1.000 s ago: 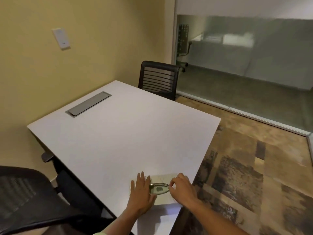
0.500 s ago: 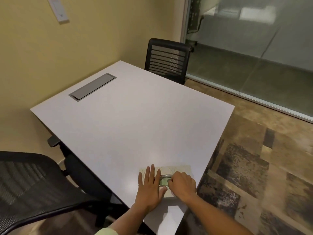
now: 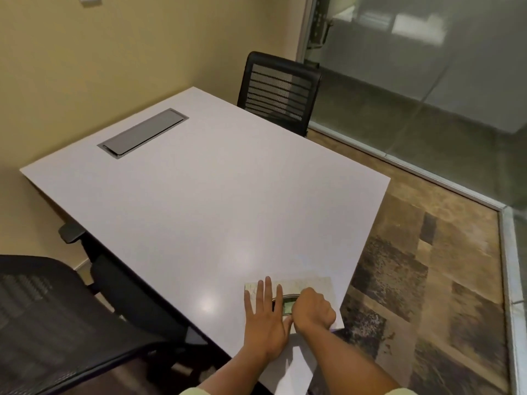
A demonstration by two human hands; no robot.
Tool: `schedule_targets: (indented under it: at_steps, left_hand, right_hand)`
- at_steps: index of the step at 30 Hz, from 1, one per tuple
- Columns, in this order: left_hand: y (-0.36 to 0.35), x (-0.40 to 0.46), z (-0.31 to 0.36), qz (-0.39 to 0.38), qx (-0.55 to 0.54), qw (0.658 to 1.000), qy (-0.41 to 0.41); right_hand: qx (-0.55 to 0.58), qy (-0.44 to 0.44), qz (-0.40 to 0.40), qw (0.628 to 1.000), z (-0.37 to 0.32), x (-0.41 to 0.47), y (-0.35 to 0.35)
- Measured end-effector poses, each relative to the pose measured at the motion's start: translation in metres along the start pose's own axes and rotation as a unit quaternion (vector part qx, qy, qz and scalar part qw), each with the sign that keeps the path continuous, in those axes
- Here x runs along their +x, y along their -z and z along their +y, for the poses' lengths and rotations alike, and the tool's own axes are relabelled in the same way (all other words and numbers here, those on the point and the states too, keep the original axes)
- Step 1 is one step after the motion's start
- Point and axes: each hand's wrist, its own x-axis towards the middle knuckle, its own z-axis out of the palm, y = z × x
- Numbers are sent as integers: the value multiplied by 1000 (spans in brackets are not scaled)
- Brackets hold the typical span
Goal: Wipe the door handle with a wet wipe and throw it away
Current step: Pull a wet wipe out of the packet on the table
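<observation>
A flat wet-wipe pack (image 3: 316,286) with a pale marbled print lies at the near right corner of the white table (image 3: 214,195). My left hand (image 3: 265,317) lies flat on the pack's left part, fingers spread, pressing it down. My right hand (image 3: 312,310) is closed at the oval opening in the pack's middle, fingers pinched on its flap; a green patch shows between the hands. What lies under the fingertips is hidden. No door handle is in view.
A black mesh chair (image 3: 278,89) stands at the table's far side and another (image 3: 42,309) at the near left. A grey cable hatch (image 3: 142,132) is set in the tabletop. A frosted glass wall (image 3: 427,81) runs along the right, above patterned carpet (image 3: 427,280).
My right hand has moved left from the oval flap's right edge and closed over the opening. The left hand stays flat on the pack. The view has tilted further down.
</observation>
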Motion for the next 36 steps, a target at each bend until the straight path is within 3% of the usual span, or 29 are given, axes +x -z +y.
schedule_targets:
  at_steps: [8, 14, 27, 31, 36]
  left_hand:
    - [1, 0, -3, -7, -8, 1000, -4]
    - [-1, 1, -2, -5, -19, 1000, -10]
    - [-10, 4, -4, 17, -33, 999, 5]
    - [-13, 4, -4, 82, -50, 995, 11]
    - [-11, 1, -6, 102, -64, 993, 19]
  right_hand:
    - [-7, -30, -26, 999, -6, 2, 3]
    - [25, -3, -31, 999, 0, -3, 7]
    - [205, 21, -54, 977, 16, -16, 20]
    - [254, 34, -69, 964, 20, -18, 28]
    - [296, 43, -88, 950, 28, -18, 42]
